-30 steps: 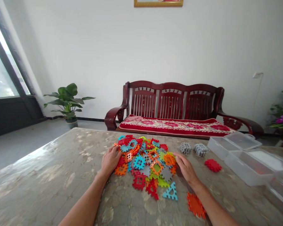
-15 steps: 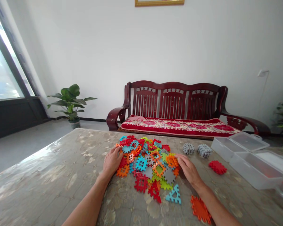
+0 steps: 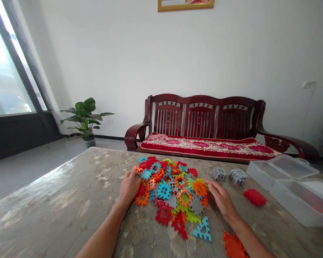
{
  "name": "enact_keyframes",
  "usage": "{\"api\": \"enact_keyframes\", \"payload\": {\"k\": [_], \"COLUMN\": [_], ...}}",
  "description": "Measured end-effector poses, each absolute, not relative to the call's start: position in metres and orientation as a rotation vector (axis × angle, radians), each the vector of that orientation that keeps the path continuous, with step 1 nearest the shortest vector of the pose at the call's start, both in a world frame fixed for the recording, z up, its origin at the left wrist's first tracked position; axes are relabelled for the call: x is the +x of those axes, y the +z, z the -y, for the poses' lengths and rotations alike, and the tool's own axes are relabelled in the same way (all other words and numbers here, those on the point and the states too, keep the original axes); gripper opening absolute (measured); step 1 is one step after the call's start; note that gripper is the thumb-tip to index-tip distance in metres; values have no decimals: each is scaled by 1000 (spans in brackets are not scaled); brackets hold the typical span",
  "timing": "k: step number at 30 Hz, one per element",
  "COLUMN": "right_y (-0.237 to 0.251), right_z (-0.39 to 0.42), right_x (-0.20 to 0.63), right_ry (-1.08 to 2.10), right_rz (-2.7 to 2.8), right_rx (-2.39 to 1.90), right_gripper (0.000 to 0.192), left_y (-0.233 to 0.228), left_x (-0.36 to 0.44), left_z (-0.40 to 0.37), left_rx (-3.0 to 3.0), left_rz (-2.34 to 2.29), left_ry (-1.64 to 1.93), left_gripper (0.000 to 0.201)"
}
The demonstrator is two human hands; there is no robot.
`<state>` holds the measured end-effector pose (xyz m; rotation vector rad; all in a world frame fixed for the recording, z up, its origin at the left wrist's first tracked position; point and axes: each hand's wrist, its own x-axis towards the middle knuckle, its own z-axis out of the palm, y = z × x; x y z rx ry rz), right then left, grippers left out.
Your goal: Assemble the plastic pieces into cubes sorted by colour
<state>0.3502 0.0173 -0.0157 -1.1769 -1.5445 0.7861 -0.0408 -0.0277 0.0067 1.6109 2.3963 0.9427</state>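
Toothed tiles, variously turned, stretch away between the hands.

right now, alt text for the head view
A left hand and right hand flank a heap of colourful notched tiles on a table. To the right are grey stacks, a red stack and clear boxes; a wooden bench stands behind.

No text, label, brand, number or sign can be read — neither on the toothed pieces, lower centre, nor on the framed picture, top centre.
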Motion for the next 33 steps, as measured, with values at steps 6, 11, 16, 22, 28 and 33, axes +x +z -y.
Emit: {"api": "enact_keyframes", "payload": {"k": [6,11,16,22,28,33], "right_y": [-23,-14,7,33,47,34], "right_z": [-21,-18,-1,40,82,60], "right_x": [357,363,381,417,418,410], "right_ry": [925,1010,1064,1212,936,666], "right_rz": [1318,1352,1488,2024,2473,2387], "right_rx": [-1174,-1191,-1279,-1270,-1185,-1325], "right_gripper": [55,51,51,58,72,48], "left_y": [6,3,1,-4,1,-2], "left_x": [-41,-43,-45,-48,-48,-49], "left_z": [28,26,24,22,22,21], "left_rx": [1624,1642,1642,1677,1664,1684], "left_rz": [-2385,-2391,-2400,-2426,-2423,-2434], "left_ry": [934,925,893,891,873,899], "left_gripper": [25,28,30,31,34,33]}}
